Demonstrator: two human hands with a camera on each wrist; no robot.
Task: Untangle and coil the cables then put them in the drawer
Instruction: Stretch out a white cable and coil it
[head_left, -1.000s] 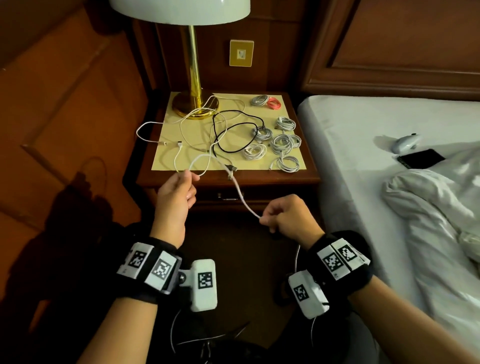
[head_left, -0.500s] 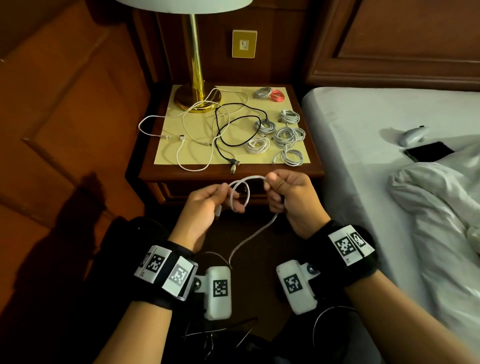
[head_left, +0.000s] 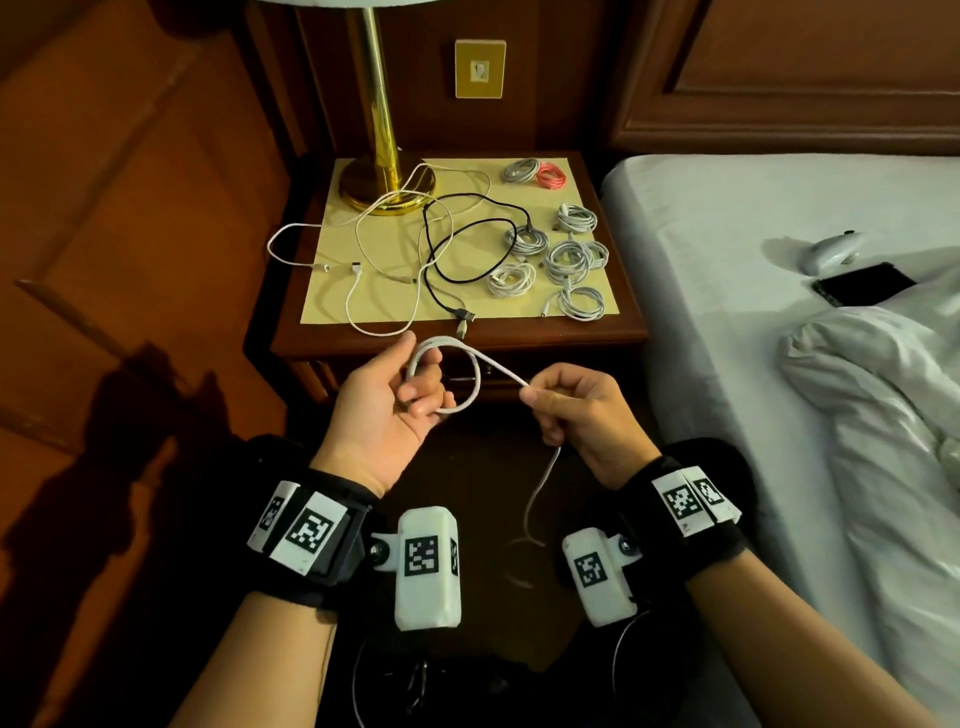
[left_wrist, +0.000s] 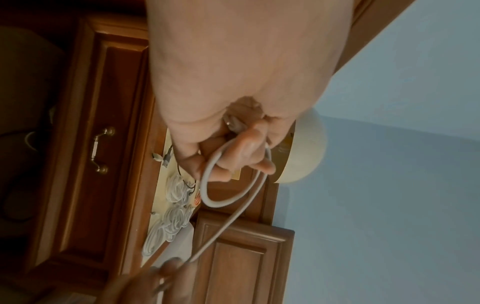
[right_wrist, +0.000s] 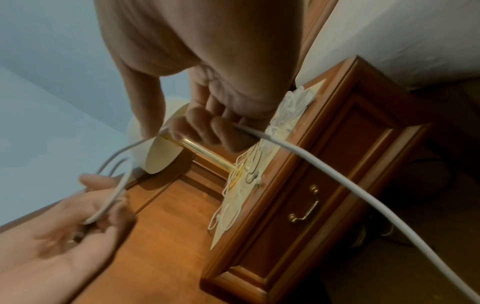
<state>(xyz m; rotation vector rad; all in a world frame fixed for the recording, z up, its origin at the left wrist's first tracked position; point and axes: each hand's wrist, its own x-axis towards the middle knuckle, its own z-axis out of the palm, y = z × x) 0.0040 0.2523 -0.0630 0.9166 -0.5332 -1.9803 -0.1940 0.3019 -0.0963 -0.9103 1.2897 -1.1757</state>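
One loop of white cable (head_left: 451, 375) hung at frame centre in my left hand (head_left: 384, 402), fingers curled round it; my right hand (head_left: 574, 410) pinched its trailing length.

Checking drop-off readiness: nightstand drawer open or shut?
Shut. The drawer front sits flush with the nightstand frame in both wrist views, its brass handle untouched; both hands are on the white cable.

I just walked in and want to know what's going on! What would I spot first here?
Probably the two hands in front of the nightstand: the left hand holds a loop of white cable and the right hand pinches its loose end. Behind them, loose black and white cables sprawl beside neat coiled bundles on the nightstand's top.
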